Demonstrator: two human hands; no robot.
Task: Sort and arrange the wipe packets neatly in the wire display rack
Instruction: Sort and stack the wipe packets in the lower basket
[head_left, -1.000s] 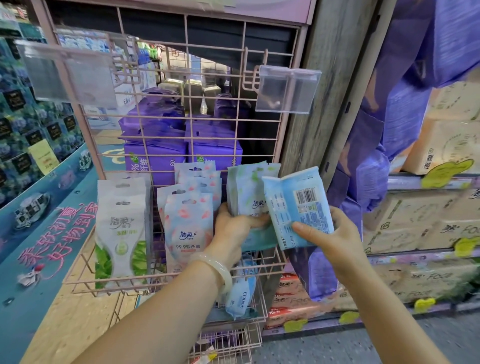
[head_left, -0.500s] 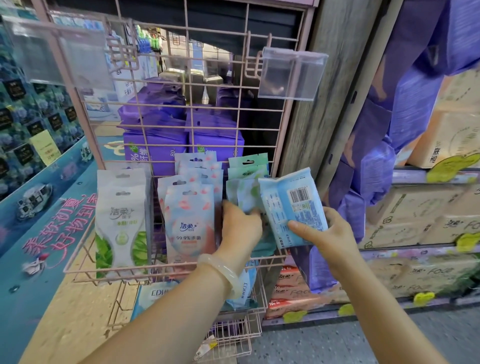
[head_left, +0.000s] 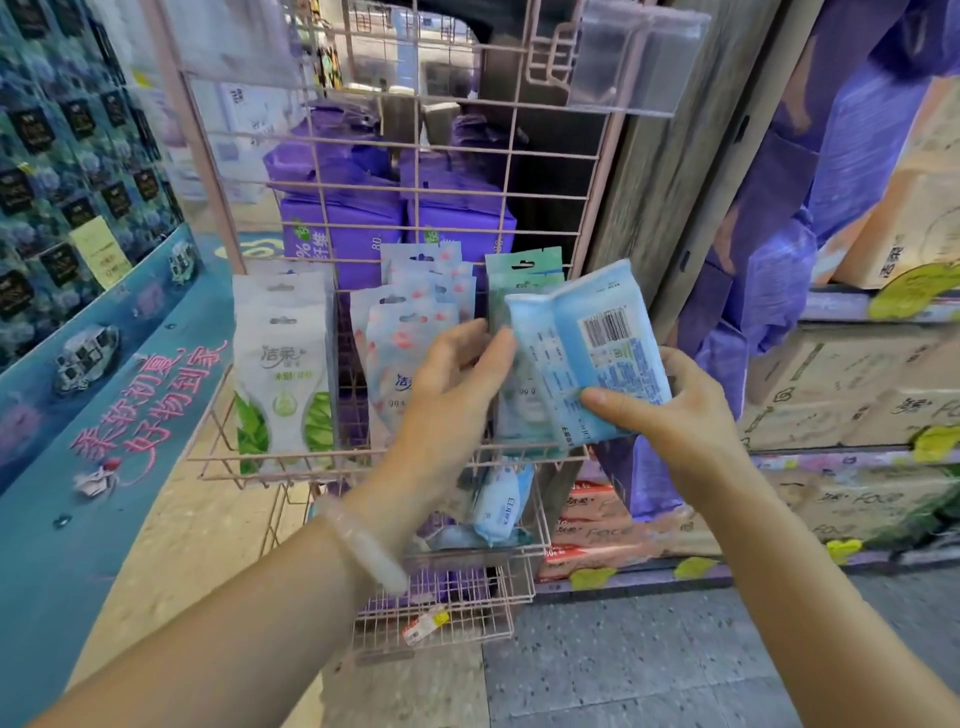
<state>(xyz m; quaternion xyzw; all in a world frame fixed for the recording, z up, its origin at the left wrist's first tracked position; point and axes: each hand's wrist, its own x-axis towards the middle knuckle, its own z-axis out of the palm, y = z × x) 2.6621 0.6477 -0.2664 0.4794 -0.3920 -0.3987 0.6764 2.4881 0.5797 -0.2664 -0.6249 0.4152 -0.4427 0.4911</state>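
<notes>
— Holding the blue wipe packet (head_left: 587, 353) barcode-side toward us, why do we pinch it so low?

— Our right hand (head_left: 675, 410) clamps its lower right corner, thumb on the printed face and the other fingers behind, so the upper edge stays free to slide into the pink wire rack (head_left: 395, 457). The packet leans left of that grip, just in front of the green-topped packets (head_left: 522, 270).

— And our left hand (head_left: 452, 379)?

— Its fingers are loosely spread and grip nothing. The fingertips press between the pink-flowered packets (head_left: 410, 332) and the green-topped ones, we judge to hold a gap open for the blue one. Whether they touch its left edge, we cannot tell.

— Where does the rest stand?

— White leaf-printed packets (head_left: 283, 364) stand upright at the far left of the same basket, well away from both grips. Below our left wrist, another blue packet (head_left: 501, 506) lies in the lower basket (head_left: 540, 525), apparently unsorted.
</notes>
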